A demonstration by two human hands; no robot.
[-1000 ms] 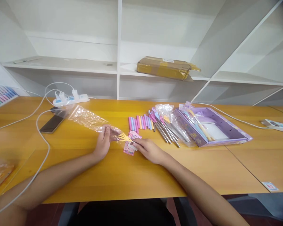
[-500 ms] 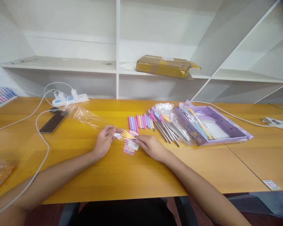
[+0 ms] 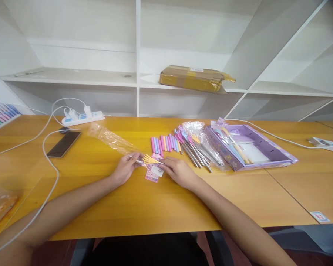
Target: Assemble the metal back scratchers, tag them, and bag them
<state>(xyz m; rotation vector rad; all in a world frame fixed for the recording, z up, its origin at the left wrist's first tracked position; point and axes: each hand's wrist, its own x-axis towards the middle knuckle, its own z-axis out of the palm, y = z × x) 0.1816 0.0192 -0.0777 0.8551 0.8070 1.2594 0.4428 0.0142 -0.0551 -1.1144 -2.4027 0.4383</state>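
My left hand point(image 3: 127, 168) pinches a long clear plastic bag point(image 3: 115, 141), which stretches away to the upper left over the table. In my right hand point(image 3: 180, 171) is the metal rod of a back scratcher point(image 3: 150, 159) with a yellow hand-shaped head pointing left, close to the bag's end. Beneath it lie small printed cards point(image 3: 151, 176), pink and white. Behind my hands is a row of pink, blue, purple and yellow tube-shaped handles point(image 3: 166, 143). Right of these sits a pile of metal-rod back scratchers point(image 3: 195, 151) with coloured heads.
A purple display box point(image 3: 280, 161) holding wrapped back scratchers stands at the right. More clear bags point(image 3: 194, 127) lie beside it. At the left are a phone point(image 3: 64, 144), a power strip point(image 3: 83, 117) and white cables. A taped carton point(image 3: 191, 78) rests on the shelf.
The clear bag now lies extended toward my left hand, its near end by the yellow head. My left hand has shifted slightly down; my right hand stays almost still with the back scratcher.
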